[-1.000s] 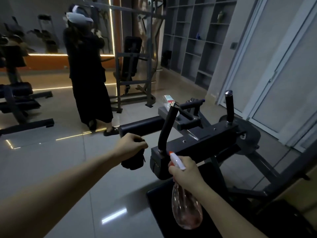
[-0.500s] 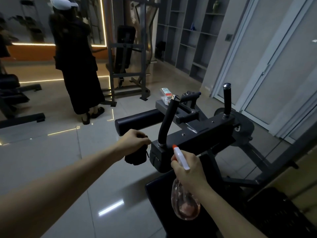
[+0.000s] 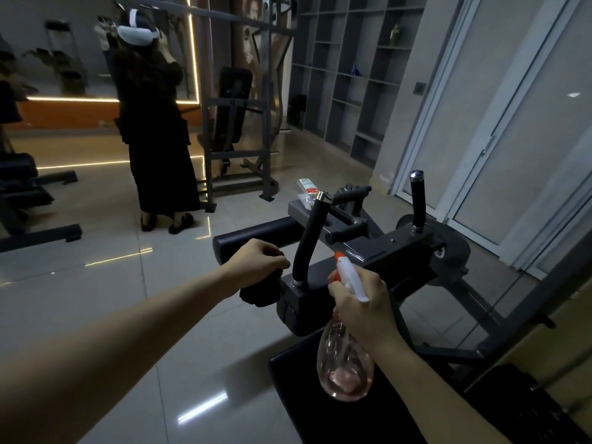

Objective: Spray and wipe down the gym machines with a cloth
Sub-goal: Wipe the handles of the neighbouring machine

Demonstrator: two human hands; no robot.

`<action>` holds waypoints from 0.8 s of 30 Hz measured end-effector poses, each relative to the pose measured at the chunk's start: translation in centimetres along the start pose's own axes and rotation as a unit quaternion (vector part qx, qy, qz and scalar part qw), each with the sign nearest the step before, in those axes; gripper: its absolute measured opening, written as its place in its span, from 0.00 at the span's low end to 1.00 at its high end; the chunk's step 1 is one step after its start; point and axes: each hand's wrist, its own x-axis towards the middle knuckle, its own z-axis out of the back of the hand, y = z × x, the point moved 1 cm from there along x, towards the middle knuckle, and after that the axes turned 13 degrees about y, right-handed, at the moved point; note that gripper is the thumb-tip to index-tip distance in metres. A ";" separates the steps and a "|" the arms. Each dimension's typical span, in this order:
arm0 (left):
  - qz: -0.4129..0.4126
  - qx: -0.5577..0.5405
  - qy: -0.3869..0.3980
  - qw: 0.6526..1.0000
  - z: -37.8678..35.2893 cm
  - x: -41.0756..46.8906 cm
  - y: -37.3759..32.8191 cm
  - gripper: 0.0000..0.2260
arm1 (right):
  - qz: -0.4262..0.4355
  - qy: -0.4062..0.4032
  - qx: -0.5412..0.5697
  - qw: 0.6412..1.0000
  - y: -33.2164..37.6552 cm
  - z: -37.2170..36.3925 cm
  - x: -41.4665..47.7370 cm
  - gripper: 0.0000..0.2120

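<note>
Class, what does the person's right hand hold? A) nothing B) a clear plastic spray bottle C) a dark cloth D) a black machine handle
B: the right hand grips the neck of the clear plastic spray bottle; the left hand holds the dark cloth.
</note>
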 end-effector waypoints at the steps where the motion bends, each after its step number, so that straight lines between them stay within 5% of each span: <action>1: -0.001 0.006 -0.005 1.000 -0.1 0.0 -0.3 0.04 | 0.001 0.000 0.014 1.000 0.0 0.3 0.2 0.14; 4: -0.005 0.023 -0.028 0.999 -0.2 0.4 -1.1 0.01 | 0.011 -0.002 0.039 0.999 -0.2 1.3 1.1 0.12; 10: 0.013 0.041 -0.067 0.997 -0.8 0.9 -3.3 0.11 | 0.045 0.037 0.035 0.998 -1.1 3.8 2.5 0.12; 17: 0.072 0.132 -0.069 0.986 -2.2 1.5 -6.1 0.12 | 0.058 0.170 0.102 0.979 -2.7 8.2 5.3 0.03; 24: 0.134 0.158 -0.094 0.974 -3.7 1.9 -7.8 0.09 | 0.075 0.252 0.145 0.954 -4.3 12.6 10.3 0.04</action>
